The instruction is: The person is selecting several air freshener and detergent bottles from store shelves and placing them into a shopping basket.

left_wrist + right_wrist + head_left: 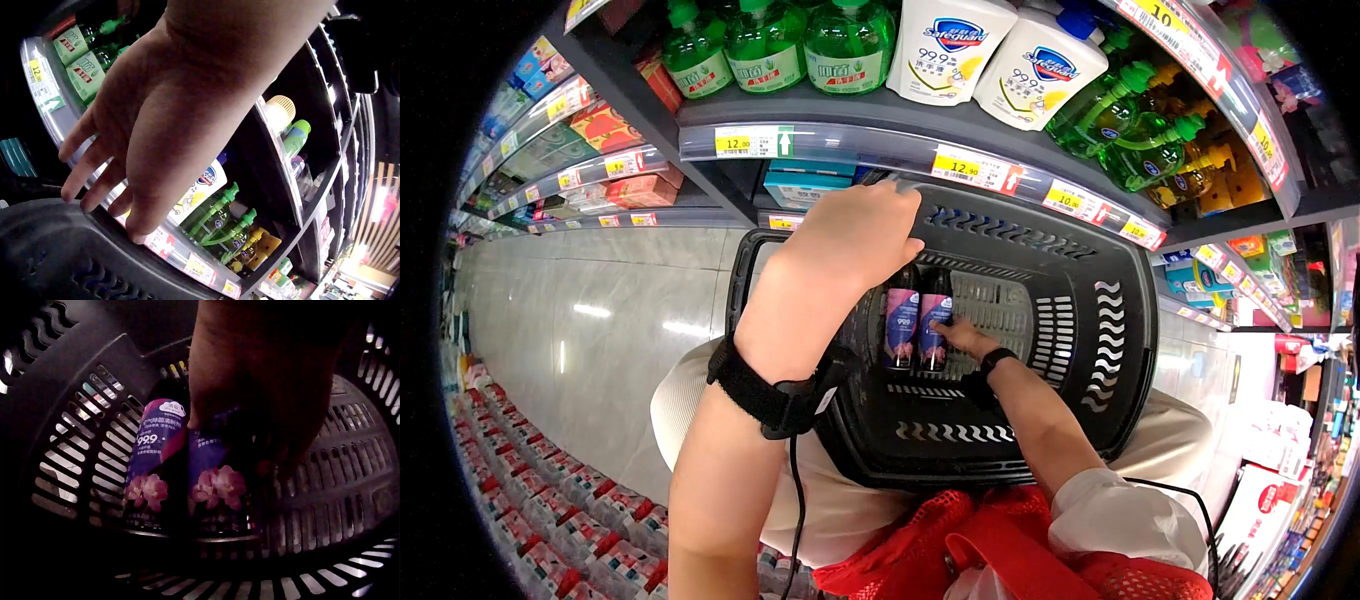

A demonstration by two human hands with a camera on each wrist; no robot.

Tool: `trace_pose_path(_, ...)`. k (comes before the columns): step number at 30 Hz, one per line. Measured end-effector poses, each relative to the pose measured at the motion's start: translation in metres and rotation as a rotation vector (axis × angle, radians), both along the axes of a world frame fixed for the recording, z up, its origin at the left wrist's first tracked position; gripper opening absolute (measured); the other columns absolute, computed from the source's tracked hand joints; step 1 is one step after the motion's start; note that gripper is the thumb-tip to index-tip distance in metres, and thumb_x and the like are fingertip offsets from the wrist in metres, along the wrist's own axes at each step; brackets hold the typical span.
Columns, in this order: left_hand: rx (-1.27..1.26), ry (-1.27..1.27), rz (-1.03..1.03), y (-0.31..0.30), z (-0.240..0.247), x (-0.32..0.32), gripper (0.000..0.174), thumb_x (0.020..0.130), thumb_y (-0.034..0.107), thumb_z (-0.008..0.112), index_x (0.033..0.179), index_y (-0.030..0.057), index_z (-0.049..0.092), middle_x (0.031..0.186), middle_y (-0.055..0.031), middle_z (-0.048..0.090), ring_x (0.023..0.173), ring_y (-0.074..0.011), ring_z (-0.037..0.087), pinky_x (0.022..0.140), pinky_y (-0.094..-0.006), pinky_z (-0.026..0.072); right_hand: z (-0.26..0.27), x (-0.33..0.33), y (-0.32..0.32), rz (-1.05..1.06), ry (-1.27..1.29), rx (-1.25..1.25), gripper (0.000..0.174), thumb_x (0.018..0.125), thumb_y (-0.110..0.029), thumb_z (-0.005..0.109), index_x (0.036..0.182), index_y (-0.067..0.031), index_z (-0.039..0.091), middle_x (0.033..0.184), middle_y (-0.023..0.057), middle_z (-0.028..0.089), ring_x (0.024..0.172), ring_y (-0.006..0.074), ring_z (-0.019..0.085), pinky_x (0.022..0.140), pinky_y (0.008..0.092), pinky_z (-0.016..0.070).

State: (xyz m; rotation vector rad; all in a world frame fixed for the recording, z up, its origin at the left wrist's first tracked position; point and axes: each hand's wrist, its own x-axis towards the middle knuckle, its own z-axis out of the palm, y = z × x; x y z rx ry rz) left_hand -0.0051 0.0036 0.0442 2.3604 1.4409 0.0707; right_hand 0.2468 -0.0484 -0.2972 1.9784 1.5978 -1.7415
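Two dark spray cans with purple-pink labels lie side by side in a black basket (1152, 330). The left can (901, 325) is untouched. My right hand (970, 342) grips the right can (934, 312), its thumb on the label; in the right wrist view the hand (262, 381) covers that can's upper part (215, 487), and the other fingers are dim. At the basket's shelf-side rim is my left hand (850, 235), holding nothing. Its fingers look spread and loosely extended in the left wrist view (150, 125); whether they touch the rim, I cannot tell.
Beyond the basket runs a shelf edge (890, 155) with price tags, carrying green pump bottles (848, 50) and white Safeguard bottles (952, 50). Blue boxes (808, 185) sit on a lower shelf. Tiled floor (590, 300) and rows of packaged goods (550, 500) lie at left.
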Motion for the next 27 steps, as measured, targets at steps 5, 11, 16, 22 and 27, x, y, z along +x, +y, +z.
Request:
trace_pose_path(5, 0.04, -0.031, -0.018, 0.0, -0.005, -0.004, 0.037, 0.08, 0.024, 0.061, 0.108, 0.0005, 0.052, 0.101, -0.0182, 0.058, 0.096, -0.0349, 0.056, 0.079, -0.0423, 0.0473, -0.016, 0.005, 0.001, 0.0, -0.055, -0.028, 0.071, 0.081, -0.048, 0.061, 0.119, 0.0099, 0.046, 0.113, 0.0211, 0.058, 0.103, 0.0292, 0.055, 0.087, 0.0393, 0.043)
trace_pose_path(11, 0.058, -0.048, -0.008, 0.0, -0.006, -0.003, 0.039, 0.079, 0.023, 0.062, 0.109, 0.0003, 0.052, 0.1, -0.0186, 0.058, 0.094, -0.0355, 0.057, 0.079, -0.0423, 0.0473, -0.021, 0.011, 0.007, 0.031, -0.186, -0.077, 0.066, 0.08, -0.047, 0.063, 0.119, 0.0045, 0.049, 0.107, 0.0173, 0.061, 0.087, 0.0258, 0.06, 0.069, 0.0381, 0.0483)
trace_pose_path(16, 0.055, -0.043, -0.02, 0.0, -0.008, -0.002, 0.037, 0.078, 0.023, 0.062, 0.107, 0.0007, 0.052, 0.1, -0.0186, 0.058, 0.094, -0.0353, 0.057, 0.079, -0.0422, 0.0473, 0.003, 0.012, 0.007, 0.018, -0.148, -0.082, 0.064, 0.08, -0.045, 0.063, 0.119, 0.0028, 0.05, 0.106, 0.0168, 0.061, 0.088, 0.0255, 0.06, 0.069, 0.0387, 0.0488)
trace_pose_path(22, 0.038, -0.016, -0.014, -0.001, -0.007, 0.0, 0.036, 0.079, 0.023, 0.062, 0.106, 0.0009, 0.053, 0.1, -0.0185, 0.058, 0.094, -0.0351, 0.057, 0.079, -0.0423, 0.0476, 0.005, 0.006, 0.002, 0.021, -0.141, 0.072, 0.058, 0.078, -0.042, 0.066, 0.112, 0.0045, 0.055, 0.102, 0.0193, 0.063, 0.09, 0.0299, 0.061, 0.076, 0.0417, 0.0476)
trace_pose_path(27, 0.015, 0.026, -0.011, 0.0, -0.004, 0.001, 0.036, 0.079, 0.023, 0.062, 0.106, 0.0007, 0.053, 0.1, -0.0187, 0.058, 0.094, -0.0353, 0.057, 0.078, -0.0425, 0.0481, -0.007, -0.006, 0.0, 0.042, -0.397, 0.134, 0.056, 0.077, -0.043, 0.066, 0.099, 0.0084, 0.06, 0.098, 0.022, 0.063, 0.089, 0.0317, 0.061, 0.079, 0.0412, 0.0467)
